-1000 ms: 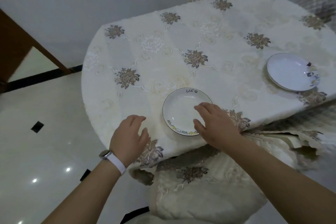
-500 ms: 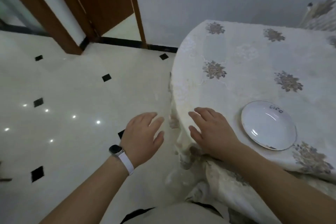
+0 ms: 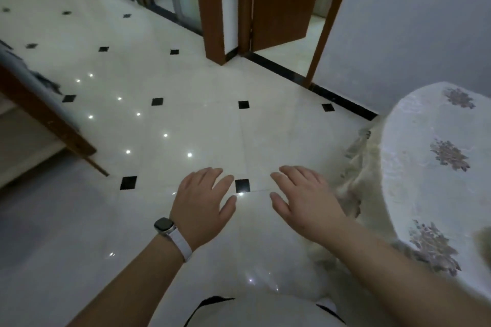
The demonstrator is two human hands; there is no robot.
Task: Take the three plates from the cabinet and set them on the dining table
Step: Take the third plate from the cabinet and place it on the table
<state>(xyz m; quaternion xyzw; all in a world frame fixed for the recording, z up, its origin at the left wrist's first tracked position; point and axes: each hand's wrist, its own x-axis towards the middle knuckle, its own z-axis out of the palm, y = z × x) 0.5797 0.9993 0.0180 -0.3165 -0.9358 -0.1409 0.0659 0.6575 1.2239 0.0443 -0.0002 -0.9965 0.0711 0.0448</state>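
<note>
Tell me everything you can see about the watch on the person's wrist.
The watch sits on the left wrist, just behind the left hand. It has a dark, rounded-rectangular face, blank as far as the picture shows, in a pale metallic-looking case. A white strap, smooth and seemingly rubbery, wraps snugly around the wrist. The face points up toward the camera, tilted slightly left. Only the skin of the wrist touches it; the arm is held out above the glossy tiled floor.
</note>
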